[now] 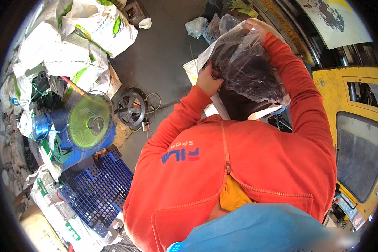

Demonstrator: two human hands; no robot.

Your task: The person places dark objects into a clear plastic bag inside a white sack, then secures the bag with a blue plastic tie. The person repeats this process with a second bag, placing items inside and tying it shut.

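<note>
In front of me stands a large white sack (263, 113) with a clear plastic bag (250, 69) spread in its mouth. The inside looks dark, and I cannot make out what lies deeper in it. My left hand (210, 80) is closed on the near left edge of the plastic bag, its fingers bent. At the far rim my right hand (256, 27) grips the bunched edge of the same bag, its fingers partly hidden by plastic. Both forearms, in orange-red sleeves, reach around the bag.
Left stand a green fan (90, 122), a blue drum (86, 153), a blue plastic pallet (98, 189) and piled white sacks (77, 54). A round black base (131, 109) with cables sits on the floor. Yellow machinery (344, 90) flanks the right. Small plastic bags (196, 27) lie beyond the sack.
</note>
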